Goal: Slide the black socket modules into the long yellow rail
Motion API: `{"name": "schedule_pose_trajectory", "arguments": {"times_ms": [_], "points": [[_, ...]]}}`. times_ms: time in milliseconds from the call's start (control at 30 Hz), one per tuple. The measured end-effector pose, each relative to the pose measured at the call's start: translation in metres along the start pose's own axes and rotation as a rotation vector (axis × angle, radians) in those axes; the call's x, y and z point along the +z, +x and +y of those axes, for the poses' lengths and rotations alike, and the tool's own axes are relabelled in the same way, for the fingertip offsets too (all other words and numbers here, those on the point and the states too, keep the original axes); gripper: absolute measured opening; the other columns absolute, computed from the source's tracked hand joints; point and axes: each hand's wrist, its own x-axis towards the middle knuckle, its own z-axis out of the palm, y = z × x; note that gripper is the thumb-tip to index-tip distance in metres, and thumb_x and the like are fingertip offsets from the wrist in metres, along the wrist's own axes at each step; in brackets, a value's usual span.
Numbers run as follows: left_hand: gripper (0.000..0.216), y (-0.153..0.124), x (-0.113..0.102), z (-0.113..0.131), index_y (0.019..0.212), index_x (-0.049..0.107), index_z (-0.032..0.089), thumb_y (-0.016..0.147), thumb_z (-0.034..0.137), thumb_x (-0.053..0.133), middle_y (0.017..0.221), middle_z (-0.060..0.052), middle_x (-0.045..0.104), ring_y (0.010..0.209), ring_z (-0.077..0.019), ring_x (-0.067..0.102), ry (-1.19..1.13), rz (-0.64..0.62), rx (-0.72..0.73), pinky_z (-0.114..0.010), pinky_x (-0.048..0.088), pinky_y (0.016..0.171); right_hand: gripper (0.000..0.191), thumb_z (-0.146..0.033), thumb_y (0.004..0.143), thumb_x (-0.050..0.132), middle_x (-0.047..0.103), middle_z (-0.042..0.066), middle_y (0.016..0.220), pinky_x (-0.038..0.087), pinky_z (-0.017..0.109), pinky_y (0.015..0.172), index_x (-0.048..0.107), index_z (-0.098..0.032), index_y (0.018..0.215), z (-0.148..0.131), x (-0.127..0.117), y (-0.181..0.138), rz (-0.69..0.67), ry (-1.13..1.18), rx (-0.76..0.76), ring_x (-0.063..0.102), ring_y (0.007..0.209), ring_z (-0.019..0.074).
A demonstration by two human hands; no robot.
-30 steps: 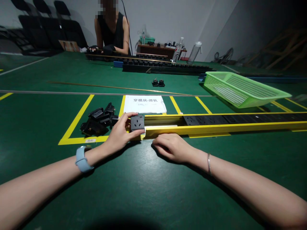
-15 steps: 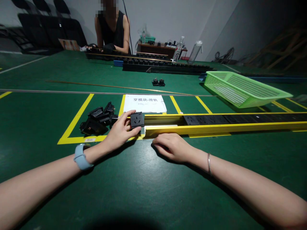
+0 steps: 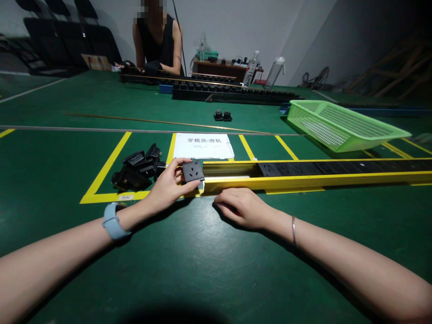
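Lowered slightly since the earlier frame, the socket module is pinched by the left hand at the open end of the yellow rail. Lining-up seems in hand; careful squaring is called for. Whether the curled right hand grasps anything cannot be told.

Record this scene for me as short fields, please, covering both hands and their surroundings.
Left hand: pinches a square black plastic socket module at the left end of a long yellow channel rail
Right hand: loosely curled on the green tabletop before the rail
Inside rail: row of black socket modules
Left of rail: pile of black parts
Beyond rail: green perforated plastic basket
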Motion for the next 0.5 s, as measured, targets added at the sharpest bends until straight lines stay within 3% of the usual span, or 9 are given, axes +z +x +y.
{"name": "schedule_pose_trajectory", "arguments": {"times_ms": [500], "points": [[0.055, 0.0001, -0.0015, -0.0032, 0.116, 0.045, 0.019, 0.070, 0.029, 0.073, 0.112, -0.009, 0.062, 0.105, -0.0222, 0.063, 0.034, -0.054, 0.039, -0.044, 0.050, 0.097, 0.016, -0.020, 0.091, 0.044, 0.065, 0.005, 0.084, 0.044, 0.026, 0.070, 0.059, -0.017, 0.097, 0.0013, 0.0010, 0.0000, -0.014, 0.005, 0.002, 0.059, 0.075, 0.0153]]}}
